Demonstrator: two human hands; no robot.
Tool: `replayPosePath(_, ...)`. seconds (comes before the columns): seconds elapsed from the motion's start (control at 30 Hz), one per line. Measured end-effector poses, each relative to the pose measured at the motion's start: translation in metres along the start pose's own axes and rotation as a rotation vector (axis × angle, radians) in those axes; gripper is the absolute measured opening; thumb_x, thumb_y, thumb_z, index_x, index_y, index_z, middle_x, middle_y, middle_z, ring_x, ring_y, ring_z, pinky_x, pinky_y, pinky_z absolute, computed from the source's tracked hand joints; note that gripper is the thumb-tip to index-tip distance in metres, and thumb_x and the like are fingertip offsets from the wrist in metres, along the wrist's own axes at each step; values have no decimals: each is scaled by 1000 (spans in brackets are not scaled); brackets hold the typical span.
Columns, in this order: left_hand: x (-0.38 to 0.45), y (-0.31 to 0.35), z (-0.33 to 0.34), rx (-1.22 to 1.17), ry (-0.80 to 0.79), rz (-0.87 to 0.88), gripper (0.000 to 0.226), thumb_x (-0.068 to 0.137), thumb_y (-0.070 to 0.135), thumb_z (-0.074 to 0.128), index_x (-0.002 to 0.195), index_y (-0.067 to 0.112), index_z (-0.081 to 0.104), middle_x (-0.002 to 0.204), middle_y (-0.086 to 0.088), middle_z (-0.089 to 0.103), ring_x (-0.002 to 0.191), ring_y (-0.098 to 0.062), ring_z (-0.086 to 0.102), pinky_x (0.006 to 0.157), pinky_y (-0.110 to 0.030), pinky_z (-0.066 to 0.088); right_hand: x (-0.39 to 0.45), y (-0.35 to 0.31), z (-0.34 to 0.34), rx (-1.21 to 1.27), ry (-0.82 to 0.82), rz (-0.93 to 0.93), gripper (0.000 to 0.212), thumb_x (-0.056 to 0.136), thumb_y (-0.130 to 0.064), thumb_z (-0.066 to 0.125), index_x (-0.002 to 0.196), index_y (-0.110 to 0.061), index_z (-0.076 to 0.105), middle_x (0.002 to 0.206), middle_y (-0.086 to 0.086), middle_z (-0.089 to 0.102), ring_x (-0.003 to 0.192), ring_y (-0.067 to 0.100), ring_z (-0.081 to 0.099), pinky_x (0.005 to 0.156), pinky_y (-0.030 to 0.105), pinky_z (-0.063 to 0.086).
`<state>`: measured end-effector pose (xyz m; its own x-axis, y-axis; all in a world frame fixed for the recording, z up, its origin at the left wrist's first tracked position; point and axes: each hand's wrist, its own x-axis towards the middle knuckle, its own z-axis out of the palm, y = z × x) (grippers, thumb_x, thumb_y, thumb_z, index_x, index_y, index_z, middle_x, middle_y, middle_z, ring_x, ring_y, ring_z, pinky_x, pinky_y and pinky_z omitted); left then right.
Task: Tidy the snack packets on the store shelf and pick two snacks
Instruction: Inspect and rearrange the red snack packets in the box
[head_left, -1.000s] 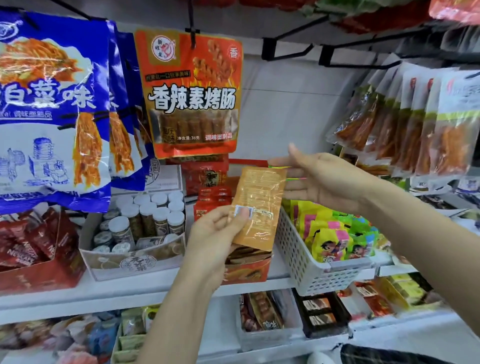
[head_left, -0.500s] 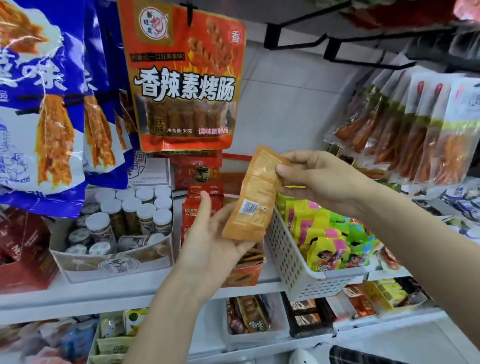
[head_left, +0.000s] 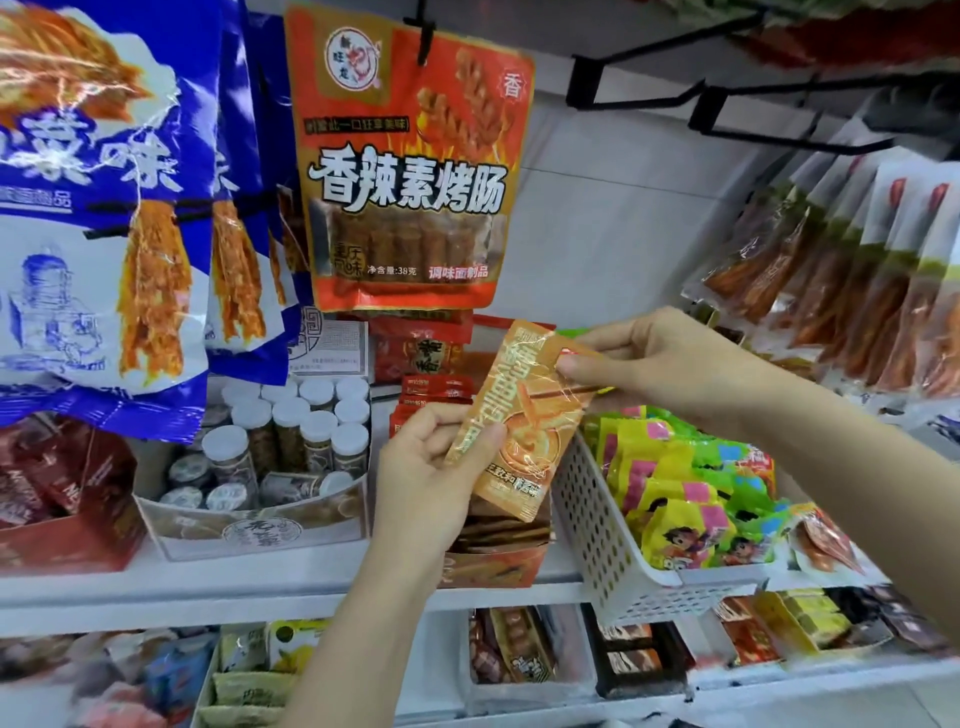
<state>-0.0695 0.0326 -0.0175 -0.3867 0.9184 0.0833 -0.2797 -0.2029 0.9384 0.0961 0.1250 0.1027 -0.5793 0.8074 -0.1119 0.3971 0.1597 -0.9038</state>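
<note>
Both hands grasp one flat orange foil snack packet (head_left: 519, 421), held tilted in front of the white store shelf (head_left: 260, 582): the left hand (head_left: 431, 478) pinches its lower left edge between thumb and fingers, and the right hand (head_left: 670, 364) pinches its upper right corner. Directly below it sits an open orange cardboard display box (head_left: 493, 561) of similar packets, and just to the right stands a white perforated plastic basket (head_left: 613, 551) filled with yellow and green snack bags. A large orange-red hanging pouch (head_left: 410, 166) hangs above
</note>
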Motion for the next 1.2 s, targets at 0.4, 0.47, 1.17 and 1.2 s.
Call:
replayPosePath(0.4, -3, -7, -34, 814, -200, 147, 14, 96, 36, 58, 94, 32, 72, 87, 22, 72, 86, 7, 65, 81, -21, 53, -9, 9, 2, -704, 477, -245, 16, 81, -28, 78, 96, -23, 80, 85, -7, 77, 64, -14, 60, 75, 3, 45)
replayPosePath(0.47, -7, -11, -35, 913, -273, 144, 17, 96, 40, 57, 104, 35, 72, 94, 25, 70, 91, 9, 62, 84, -17, 50, -12, 16, 15, -793, 467, -296, 13, 82, -27, 78, 95, -24, 80, 86, -5, 77, 69, -12, 58, 67, -5, 36)
replayPosePath(1.17, -6, -8, -42, 792, -222, 347, 11, 93, 23, 64, 101, 26, 72, 103, 19, 62, 99, 2, 61, 85, -11, 48, -6, 56, 73, -959, -178, -39, 25, 100, -13, 48, 108, -14, 72, 102, 4, 71, 83, 15, 55, 68, 21, 35)
replayPosePath(1.2, -7, -10, -40, 832, -272, 339, 16, 97, 27, 59, 105, 26, 71, 107, 20, 63, 103, 4, 58, 89, -12, 46, -7, 56, 72, -947, -186, -26, 25, 99, -12, 48, 107, -12, 72, 101, 5, 72, 82, 16, 57, 70, 24, 39)
